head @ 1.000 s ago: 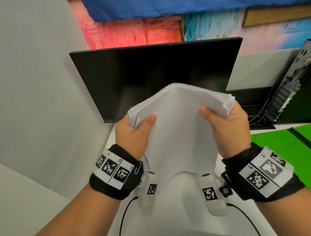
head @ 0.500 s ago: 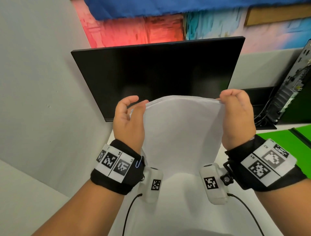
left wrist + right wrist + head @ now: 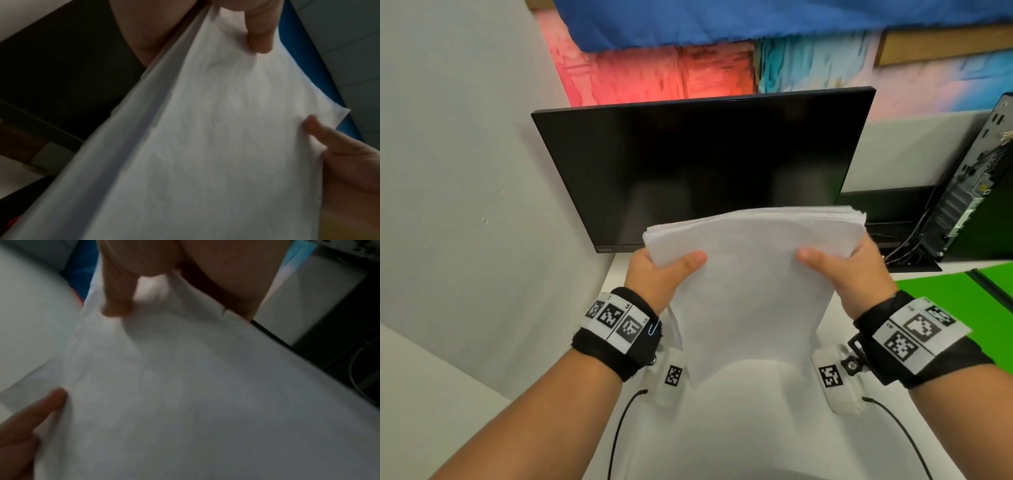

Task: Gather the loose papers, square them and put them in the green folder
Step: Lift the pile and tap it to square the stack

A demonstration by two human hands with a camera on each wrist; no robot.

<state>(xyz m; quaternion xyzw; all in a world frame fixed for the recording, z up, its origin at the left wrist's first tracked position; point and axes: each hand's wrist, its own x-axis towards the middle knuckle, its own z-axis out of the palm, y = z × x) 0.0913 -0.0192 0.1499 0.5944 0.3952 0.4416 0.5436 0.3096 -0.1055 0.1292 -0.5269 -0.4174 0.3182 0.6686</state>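
Note:
A stack of white papers (image 3: 753, 284) is held up in front of me over the white desk, its top edge fanned and uneven. My left hand (image 3: 661, 270) grips the stack's upper left corner, thumb on the near face. My right hand (image 3: 849, 270) grips the upper right corner the same way. The left wrist view shows the paper stack (image 3: 226, 146) close up with a thumb pressed on it. In the right wrist view the papers (image 3: 185, 394) fill the frame under my thumb. The open green folder (image 3: 955, 308) lies flat on the desk to the right.
A black monitor (image 3: 698, 164) stands right behind the papers. A black computer tower (image 3: 969, 185) with cables sits at the back right. A grey partition wall (image 3: 465, 171) closes the left side. Bare white desk (image 3: 739, 428) lies below my wrists.
The stack came back up after being tipped edge-on and lower. Both thumbs have returned to the near face, and my hands again grip the top corners.

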